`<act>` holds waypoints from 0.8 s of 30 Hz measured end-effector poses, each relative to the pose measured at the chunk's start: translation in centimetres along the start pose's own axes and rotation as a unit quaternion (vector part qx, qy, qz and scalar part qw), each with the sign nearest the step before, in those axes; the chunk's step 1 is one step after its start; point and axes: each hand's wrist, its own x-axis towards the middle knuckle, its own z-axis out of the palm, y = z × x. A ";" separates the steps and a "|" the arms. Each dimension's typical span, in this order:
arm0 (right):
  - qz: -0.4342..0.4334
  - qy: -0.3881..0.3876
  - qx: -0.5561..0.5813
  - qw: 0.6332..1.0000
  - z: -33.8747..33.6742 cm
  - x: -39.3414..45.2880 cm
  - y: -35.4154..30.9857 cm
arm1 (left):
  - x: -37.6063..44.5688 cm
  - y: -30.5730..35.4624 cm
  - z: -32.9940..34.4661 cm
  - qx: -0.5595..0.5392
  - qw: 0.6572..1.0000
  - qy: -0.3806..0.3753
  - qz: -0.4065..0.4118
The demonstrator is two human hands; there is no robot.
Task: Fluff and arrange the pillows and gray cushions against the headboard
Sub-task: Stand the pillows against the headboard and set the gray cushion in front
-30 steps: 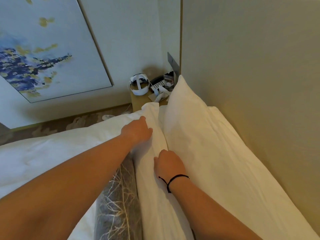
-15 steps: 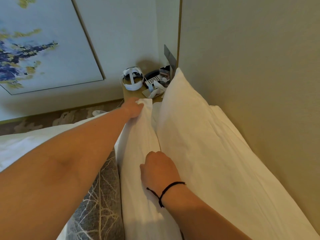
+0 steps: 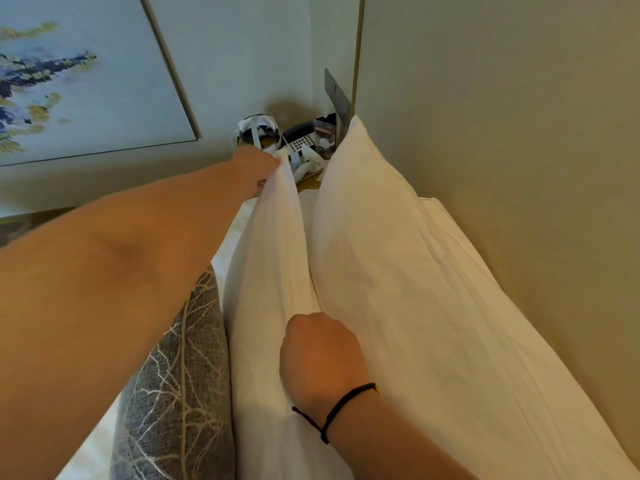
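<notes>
White cotton front pillow stands on edge between the gray cushion and the back pillow by the headboard — left hand pinches its far corner, right hand clenches its top seam, likely to pull it taut and upright

The front pillow wears smooth matt white cloth, creased into long folds. The back pillow, at 3 o'clock of it, has the same matt cotton-like cover. At 8 o'clock, the gray cushion is coarse woven fabric with pale, faintly shiny branch stitching. The headboard looks matt and finely textured. The right wrist's bracelet is black cord.
</notes>
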 end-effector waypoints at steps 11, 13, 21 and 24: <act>0.047 0.013 0.001 0.999 -0.2 -1.6 -0.1 | -2.2 -0.6 -0.6 0.176 0.958 -0.024 0.223; 0.047 0.026 0.007 0.999 -0.2 -2.3 -0.1 | -3.1 -1.1 -1.0 0.275 0.924 -0.055 0.261; 0.055 0.013 0.014 0.998 0.9 -6.6 -0.2 | -6.0 -3.5 -1.8 0.390 0.886 -0.149 0.203; 0.059 0.036 0.014 0.998 1.0 -6.5 0.2 | -6.2 -3.4 -1.4 0.306 0.930 -0.093 0.183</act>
